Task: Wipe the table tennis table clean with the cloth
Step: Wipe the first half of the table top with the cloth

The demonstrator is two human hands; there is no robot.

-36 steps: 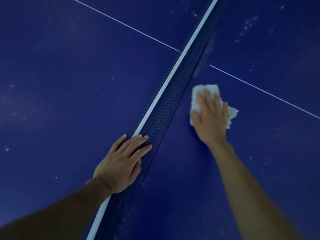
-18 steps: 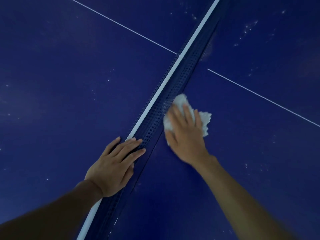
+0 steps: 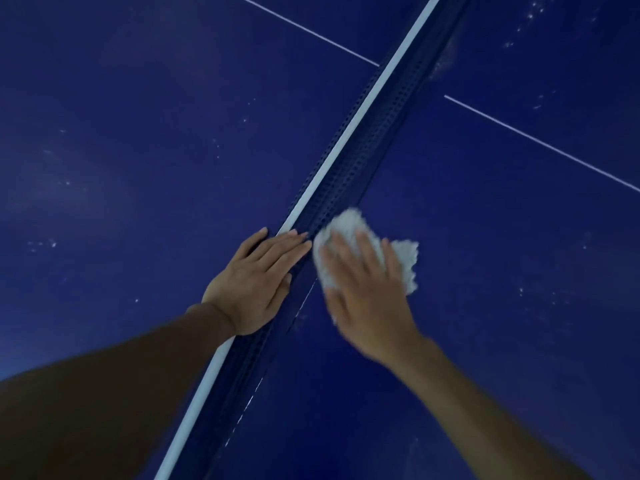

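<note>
**Item 1.** Table tennis table (image 3: 502, 271): dark blue top that fills my view. A thin white centre line (image 3: 536, 143) crosses both halves.

**Item 2.** Net (image 3: 367, 157): blue and perforated with a white top band, running diagonally from lower left to upper right.

**Item 3.** Cloth (image 3: 405, 258): white and crumpled, lying on the right-hand half of the table with its edge against the foot of the net.

**Item 4.** Right hand (image 3: 367, 299): fingers straight and spread, flat on the cloth and pressing it to the surface. It is motion-blurred, so I read it as mid-stroke.

**Item 5.** Left hand (image 3: 258, 282): fingers straight and close together, resting flat over the net's top band just beside the cloth. It holds nothing.

**Item 6.** Dirt:
- pale specks (image 3: 533, 8) at the far right
- more specks (image 3: 41, 243) across the left half
- a dusty smudge (image 3: 445, 60) by the net farther up
- a broken line of white crumbs (image 3: 249, 403) along the net's foot, nearer me

**Progress, my estimate:** early to middle. The patch of the right half beyond the cloth looks fairly clean. The left half, the far right corner and the strip along the net all look unwiped.
</note>
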